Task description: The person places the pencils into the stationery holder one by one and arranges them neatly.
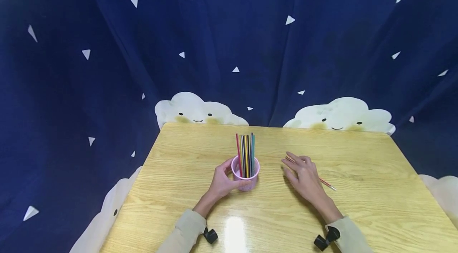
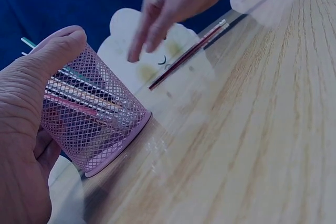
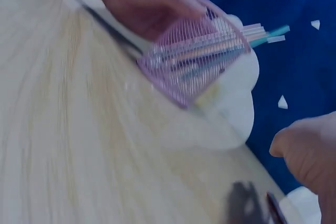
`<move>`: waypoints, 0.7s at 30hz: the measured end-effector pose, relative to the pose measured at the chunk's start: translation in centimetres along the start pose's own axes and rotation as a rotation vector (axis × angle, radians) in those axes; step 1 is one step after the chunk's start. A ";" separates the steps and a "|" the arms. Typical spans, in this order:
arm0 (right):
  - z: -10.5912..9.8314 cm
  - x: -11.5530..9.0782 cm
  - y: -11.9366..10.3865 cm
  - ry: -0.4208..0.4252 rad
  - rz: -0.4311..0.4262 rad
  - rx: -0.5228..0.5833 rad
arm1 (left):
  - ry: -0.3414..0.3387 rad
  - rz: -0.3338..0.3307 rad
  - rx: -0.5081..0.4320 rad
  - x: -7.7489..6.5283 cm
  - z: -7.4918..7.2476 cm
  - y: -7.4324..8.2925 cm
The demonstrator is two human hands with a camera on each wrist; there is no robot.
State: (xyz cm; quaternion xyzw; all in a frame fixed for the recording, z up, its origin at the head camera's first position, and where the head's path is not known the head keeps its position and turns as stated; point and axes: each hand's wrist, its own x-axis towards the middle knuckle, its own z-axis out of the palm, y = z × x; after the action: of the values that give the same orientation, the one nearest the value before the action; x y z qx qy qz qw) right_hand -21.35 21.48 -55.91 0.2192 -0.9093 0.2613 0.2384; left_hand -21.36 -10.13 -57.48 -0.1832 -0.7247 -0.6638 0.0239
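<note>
My left hand (image 1: 222, 183) grips a pink mesh pencil cup (image 1: 247, 184) around its side, thumb near the rim in the left wrist view. Several colored pencils (image 1: 246, 155) stand in the cup, their upper ends rising above the rim. The cup's base is at the table top. To the right, my right hand (image 1: 304, 177) hovers over the table with fingers loosely extended, holding nothing. Beneath it lies a dark red pencil (image 2: 186, 59), partly hidden by the hand in the head view, its pale end (image 1: 333, 188) sticking out on the right.
The light wooden table (image 1: 375, 173) extends around both hands. Behind it hangs a dark blue cloth (image 1: 222, 46) with white triangles and smiling clouds. A small black wrist camera (image 1: 211, 236) sits by the left sleeve, another black camera (image 1: 321, 242) by the right.
</note>
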 end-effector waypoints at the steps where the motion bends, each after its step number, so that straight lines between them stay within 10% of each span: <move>1: 0.0 -0.3 0.5 -0.025 0.009 -0.028 | -0.003 0.003 0.001 0.0 0.0 0.0; 10: -0.7 -1.7 3.1 -0.218 0.009 -0.206 | 0.005 0.021 0.006 0.1 -0.2 0.1; 21: -1.8 -1.6 2.6 -0.263 -0.087 -0.353 | -0.001 0.020 0.003 0.2 -0.1 0.3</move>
State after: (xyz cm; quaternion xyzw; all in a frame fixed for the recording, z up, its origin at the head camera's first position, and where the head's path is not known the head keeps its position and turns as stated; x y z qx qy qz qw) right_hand -20.88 24.97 -56.33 0.2451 -0.9540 0.0566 0.1634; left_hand -21.44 -10.14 -57.17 -0.1906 -0.7239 -0.6624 0.0303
